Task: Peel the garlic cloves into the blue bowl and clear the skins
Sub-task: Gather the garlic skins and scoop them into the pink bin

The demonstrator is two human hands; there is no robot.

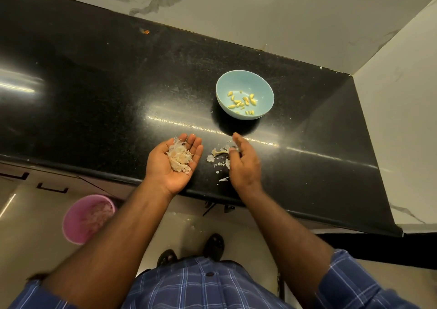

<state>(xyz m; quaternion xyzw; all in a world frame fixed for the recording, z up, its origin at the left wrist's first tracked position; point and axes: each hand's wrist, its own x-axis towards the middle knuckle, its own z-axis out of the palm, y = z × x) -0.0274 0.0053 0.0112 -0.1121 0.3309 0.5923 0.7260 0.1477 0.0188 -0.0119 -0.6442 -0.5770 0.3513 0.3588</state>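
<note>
Checked blue shirt (208, 285) fills bottom edge, my 2 forearms reaching out over black tabletop (94, 84). Left hand (173, 161) lies palm up, fingers relaxed, cupping pile of garlic skins (179, 158). Right hand (243, 162) rests among loose skin scraps (216, 157) near front edge, fingers curled; cannot tell whether it grasps any. Blue bowl (244, 81) stands beyond both hands, peeled cloves (243, 101) inside. Pink bin (88, 219) sits on floor at left, below tabletop, pale scraps in it.
</note>
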